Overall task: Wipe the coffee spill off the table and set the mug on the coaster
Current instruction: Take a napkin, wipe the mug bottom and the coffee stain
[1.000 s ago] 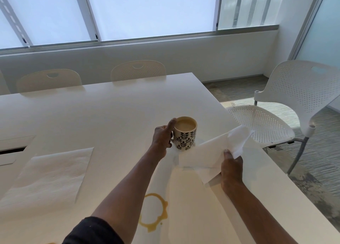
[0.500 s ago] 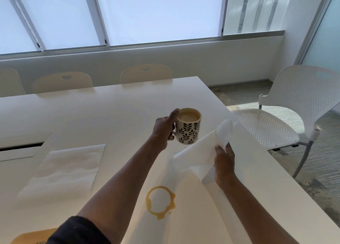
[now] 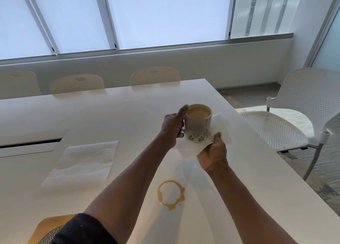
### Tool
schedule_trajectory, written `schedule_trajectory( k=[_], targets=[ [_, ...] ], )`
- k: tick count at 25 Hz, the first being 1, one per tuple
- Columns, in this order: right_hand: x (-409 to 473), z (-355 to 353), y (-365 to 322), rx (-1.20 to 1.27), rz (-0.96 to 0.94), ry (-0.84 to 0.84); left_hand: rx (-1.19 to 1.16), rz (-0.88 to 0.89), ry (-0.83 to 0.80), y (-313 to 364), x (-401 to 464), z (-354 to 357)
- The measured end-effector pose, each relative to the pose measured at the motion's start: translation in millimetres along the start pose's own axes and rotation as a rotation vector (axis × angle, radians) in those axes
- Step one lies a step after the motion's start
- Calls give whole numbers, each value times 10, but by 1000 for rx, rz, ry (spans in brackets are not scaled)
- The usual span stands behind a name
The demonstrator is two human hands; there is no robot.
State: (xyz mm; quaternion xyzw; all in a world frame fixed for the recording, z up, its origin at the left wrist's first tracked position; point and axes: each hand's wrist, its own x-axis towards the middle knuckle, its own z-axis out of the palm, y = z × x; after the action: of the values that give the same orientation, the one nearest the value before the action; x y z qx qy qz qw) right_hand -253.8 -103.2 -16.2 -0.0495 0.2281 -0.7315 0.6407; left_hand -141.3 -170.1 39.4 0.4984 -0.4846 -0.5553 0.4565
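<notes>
My left hand (image 3: 173,128) grips the handle of a white mug (image 3: 198,126) with a leaf pattern, full of milky coffee, and holds it in the air above the white table (image 3: 119,115). My right hand (image 3: 213,155) holds a white paper towel (image 3: 220,131) cupped under and behind the mug's base. A brown ring-shaped coffee spill (image 3: 171,194) lies on the table nearer to me, between my forearms. A tan coaster (image 3: 46,227) with a woven centre shows at the bottom left, partly hidden by my left sleeve.
A second paper towel (image 3: 82,162) lies flat on the table to the left. A cable slot (image 3: 31,144) is set in the tabletop at the far left. A white perforated chair (image 3: 294,126) stands off the table's right edge; several chairs line the far side.
My left hand has lifted the mug higher off the table. My right hand has brought the paper towel in under the mug's base. The camera has tilted so the coaster shows.
</notes>
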Motion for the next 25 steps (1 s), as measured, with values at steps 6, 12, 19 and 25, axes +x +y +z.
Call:
schedule_trajectory(
  k=[6, 12, 19, 25],
  targets=[
    [-106, 80, 41, 19, 27, 14, 12, 13, 27, -3, -75, -83],
    [-101, 152, 42, 64, 58, -24, 30, 14, 17, 46, -95, -138],
    [-22, 223, 61, 48, 77, -71, 39, 21, 11, 128, -100, -179],
    [10, 260, 135, 26, 97, -144, 33, 18, 14, 151, -110, -195]
  ],
)
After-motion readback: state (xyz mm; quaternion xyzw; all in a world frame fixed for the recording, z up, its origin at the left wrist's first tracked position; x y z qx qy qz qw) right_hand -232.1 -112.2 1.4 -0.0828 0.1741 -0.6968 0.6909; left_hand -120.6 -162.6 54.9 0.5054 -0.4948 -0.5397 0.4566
